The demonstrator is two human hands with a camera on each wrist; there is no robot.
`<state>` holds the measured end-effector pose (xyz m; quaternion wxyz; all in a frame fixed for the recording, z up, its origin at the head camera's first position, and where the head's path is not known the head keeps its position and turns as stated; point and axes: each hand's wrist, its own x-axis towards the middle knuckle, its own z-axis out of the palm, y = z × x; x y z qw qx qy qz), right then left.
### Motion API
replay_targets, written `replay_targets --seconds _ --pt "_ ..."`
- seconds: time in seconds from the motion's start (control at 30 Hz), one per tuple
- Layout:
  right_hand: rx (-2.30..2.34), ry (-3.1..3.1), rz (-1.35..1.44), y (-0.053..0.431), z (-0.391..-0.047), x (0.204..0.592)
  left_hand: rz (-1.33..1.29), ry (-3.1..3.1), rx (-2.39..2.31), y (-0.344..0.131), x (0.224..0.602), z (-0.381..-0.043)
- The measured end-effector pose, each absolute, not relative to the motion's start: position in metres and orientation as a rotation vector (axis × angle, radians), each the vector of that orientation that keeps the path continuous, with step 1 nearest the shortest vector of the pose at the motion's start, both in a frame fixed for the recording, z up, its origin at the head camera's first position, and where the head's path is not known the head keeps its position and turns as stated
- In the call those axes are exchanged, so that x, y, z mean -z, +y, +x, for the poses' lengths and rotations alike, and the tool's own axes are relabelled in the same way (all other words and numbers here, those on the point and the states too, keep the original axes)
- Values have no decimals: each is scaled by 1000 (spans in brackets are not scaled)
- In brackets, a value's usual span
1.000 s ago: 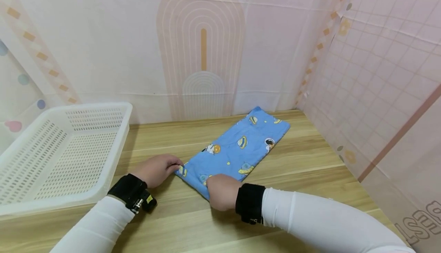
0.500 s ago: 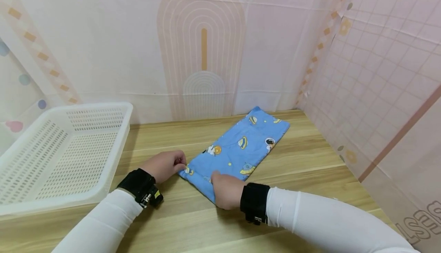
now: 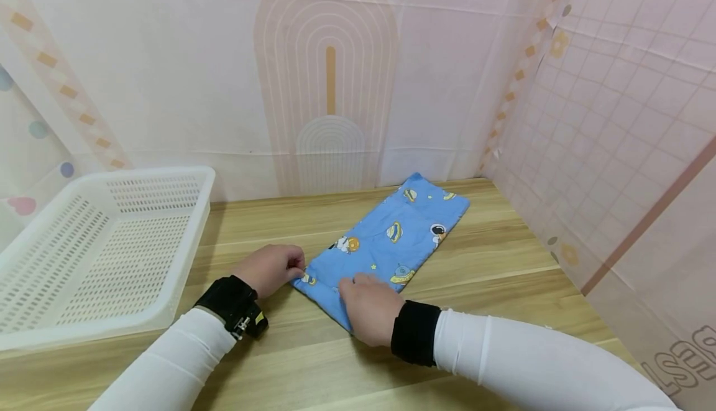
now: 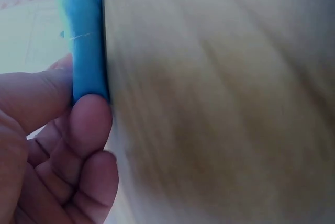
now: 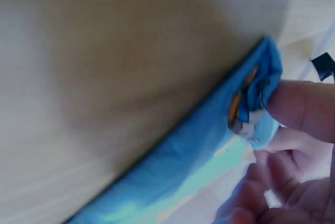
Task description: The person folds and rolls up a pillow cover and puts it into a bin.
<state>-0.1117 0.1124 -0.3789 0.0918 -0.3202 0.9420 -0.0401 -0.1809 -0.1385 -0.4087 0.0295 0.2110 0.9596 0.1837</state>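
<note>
A folded blue cloth (image 3: 369,243) printed with planets, stars and cartoon figures lies slantwise on the wooden table. My left hand (image 3: 272,269) pinches its near left corner; the left wrist view shows thumb and fingertip on the cloth edge (image 4: 86,51). At the near right corner is my right hand (image 3: 369,308), its back covering part of the fabric. In the right wrist view, thumb and fingers grip that corner, where folded layers (image 5: 251,98) bunch up.
A white perforated plastic basket (image 3: 192,237) stands on the table (image 3: 268,361) at the left. Printed fabric walls (image 3: 447,87) rise behind and on both sides. The cloth's far end comes close to the back wall.
Both hands have shifted slightly right, and the cloth's near edge has moved a little with them. The right hand has turned so more of its back shows. The basket stays put.
</note>
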Motion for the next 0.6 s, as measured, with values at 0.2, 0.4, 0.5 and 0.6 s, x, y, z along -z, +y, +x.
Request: replay_targets --seconds 0.2,0.4,0.5,0.6 --pt "95 2691 -949 109 -112 378 701 2906 -596 -143 409 -180" --pt "137 2671 -889 106 -111 377 703 2845 -664 -147 408 -175" --pt "140 2682 -864 104 -111 379 727 2879 -624 -146 407 -173" --pt "138 2694 -848 104 -111 380 723 2913 -579 -144 408 -172"
